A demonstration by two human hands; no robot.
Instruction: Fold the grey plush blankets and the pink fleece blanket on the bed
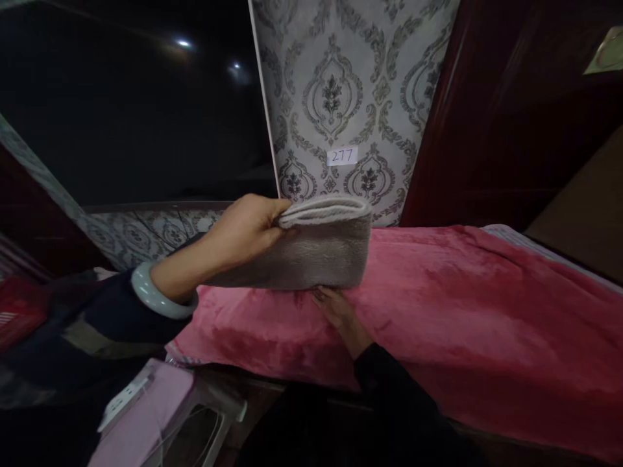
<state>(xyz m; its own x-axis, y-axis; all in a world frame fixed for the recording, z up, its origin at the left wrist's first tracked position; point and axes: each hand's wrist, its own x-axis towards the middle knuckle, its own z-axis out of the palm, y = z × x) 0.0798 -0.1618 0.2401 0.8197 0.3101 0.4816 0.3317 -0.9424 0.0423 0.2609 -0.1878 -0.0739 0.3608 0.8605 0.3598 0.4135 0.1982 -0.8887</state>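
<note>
A folded grey-brown plush towel (326, 253) stands on edge over a pink plush blanket (438, 292), its paler folded layers showing along the top. My left hand (248, 227), with a pale bangle at the wrist, reaches in from the left and pinches the towel's upper left part between thumb and fingers. Below the towel, my right hand (338, 311) touches its lower edge with fingers stretched out, just above the blanket. The fingertips of my right hand are partly hidden at that edge.
A big dark screen (146, 117) fills the back left, beside patterned wallpaper (335, 84) bearing a paper label (342, 155) reading 277. Dark red wood panelling (477, 117) rises at right. Low at left stands a pink-topped stool (168, 389) with a white power strip (125, 395).
</note>
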